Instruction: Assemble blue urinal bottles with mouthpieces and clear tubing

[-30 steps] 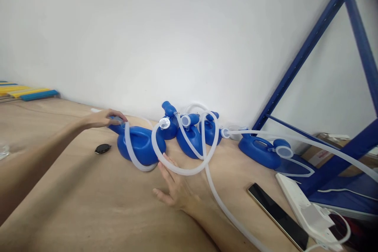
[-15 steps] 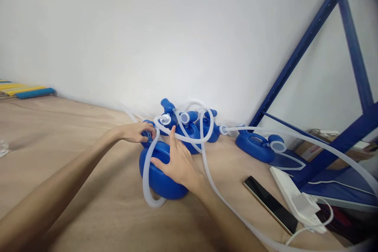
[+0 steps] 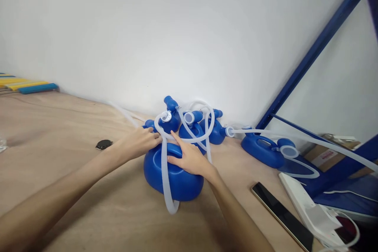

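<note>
The nearest blue urinal bottle [image 3: 177, 185] rests on the table in front of me, a translucent corrugated hose [image 3: 165, 177] looping down over its front. My left hand [image 3: 141, 141] is closed about the bottle's neck end, beside the hose; its fingertips are partly hidden. On the bottle's top, by the handle, my right hand [image 3: 191, 157] takes hold with thumb and index finger apart; its other fingers are out of sight. Just behind stand several more blue bottles [image 3: 191, 132] with angled spouts, white caps and tangled hoses.
Farther right lies another blue bottle [image 3: 261, 151], near a blue metal rack [image 3: 313, 59]. A phone [image 3: 282, 214] and a white power strip [image 3: 307, 204] are at the right edge. A black disc [image 3: 104, 144] sits left of my forearm; yellow and blue strips [image 3: 38, 86] lie far left.
The nearest bottle has turned, showing more of its long side, and its hose has swung right. My left hand has rolled over the neck. The black disc has come into sight.
</note>
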